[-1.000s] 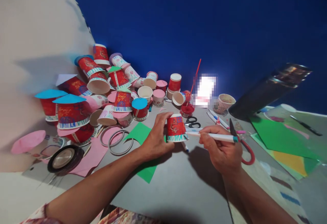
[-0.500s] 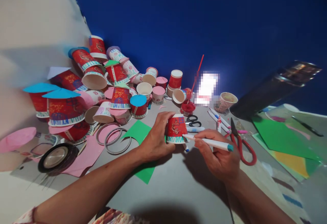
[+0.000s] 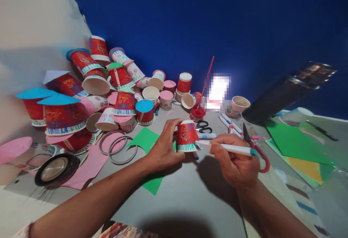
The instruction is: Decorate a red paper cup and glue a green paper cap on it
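My left hand [image 3: 165,147] is closed round the left side of a red paper cup [image 3: 187,136], which is upside down with its wide rim low. Blue marks show near the cup's top and green strokes run along its lower edge. Between the fingers of my right hand [image 3: 236,158] is a white marker [image 3: 235,149] with a teal end. The marker's tip is by the cup's lower right edge; whether it touches cannot be made out.
Many decorated cups [image 3: 65,116] are piled at the left, beside a roll of tape [image 3: 51,169]. Green paper [image 3: 145,139] lies near my left hand. Red-handled scissors [image 3: 262,158], black scissors [image 3: 204,126] and a dark flask [image 3: 282,93] are at the right.
The whole view has shifted slightly left. The cup has turned a little in my left hand, and the marker has moved slightly right relative to it.
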